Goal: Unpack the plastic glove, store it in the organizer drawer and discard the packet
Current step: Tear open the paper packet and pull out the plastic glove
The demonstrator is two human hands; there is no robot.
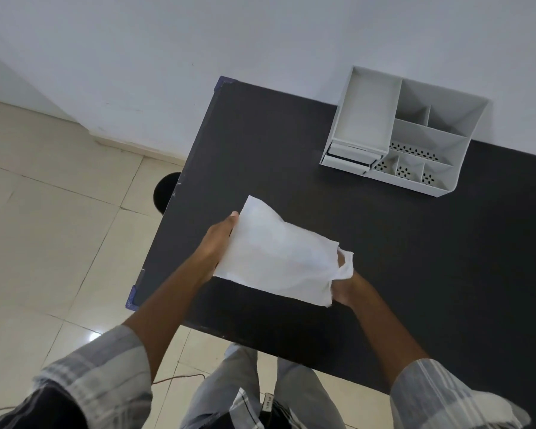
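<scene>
Both hands hold a white packet point(276, 252) up over the dark worktop point(415, 243), near its 7 o'clock corner. At the packet's 9 o'clock edge, the left hand point(215, 243) grips the sheet, its thumb tip showing on the top face and the other fingers hidden beneath. At the 4 o'clock end, the right hand point(348, 287) is closed around a thin, crumpled bit of translucent white plastic point(345, 267) poking out of the packet's torn mouth; whether this is the glove itself cannot be told for sure. Flat, papery and lightly creased, the packet tilts diagonally, its far corner pointing toward 11 o'clock. A grey organizer point(406, 131) stands at the worktop's 1 o'clock, against the wall, well apart from the hands, with small drawers point(348, 159) at its front left. Beside the worktop's 9 o'clock edge a dark round bin point(165, 191) sits on the tiled floor point(44, 227).
</scene>
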